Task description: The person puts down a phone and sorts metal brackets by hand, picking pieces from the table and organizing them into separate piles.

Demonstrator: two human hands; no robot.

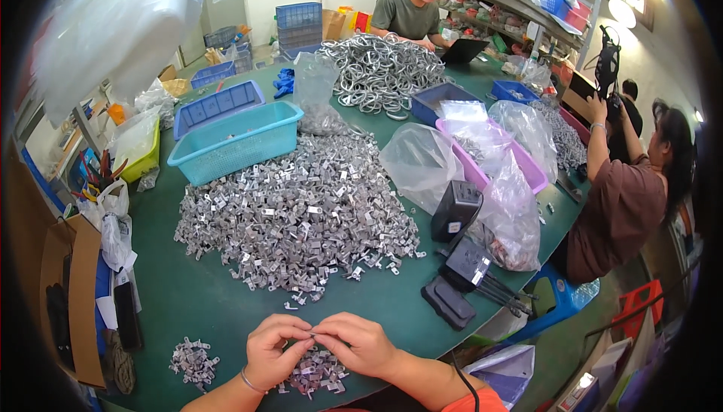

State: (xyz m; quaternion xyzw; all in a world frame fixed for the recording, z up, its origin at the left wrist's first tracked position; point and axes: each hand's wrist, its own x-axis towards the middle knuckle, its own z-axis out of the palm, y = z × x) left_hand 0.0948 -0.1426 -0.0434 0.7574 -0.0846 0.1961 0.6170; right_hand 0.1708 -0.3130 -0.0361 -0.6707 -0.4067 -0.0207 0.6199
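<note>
At the near edge of the green table, my left hand (275,349) and my right hand (358,343) meet fingertip to fingertip. Both pinch one small metal bracket (312,334), mostly covered by the fingers. Just below them lies a small pile of similar metal brackets (320,376), partly hidden by my hands. A second small pile of brackets (193,361) sits left of my left wrist, which wears a bangle. Beyond my hands spreads a large heap of loose metal brackets (301,212).
A turquoise basket (235,141) rests against the heap's far left. Black boxy devices with cables (456,211) stand right, beside plastic bags (508,216) and a pink basket (535,175). Metal rings (380,69) are piled far back. One person sits behind them; another stands at right, arms raised.
</note>
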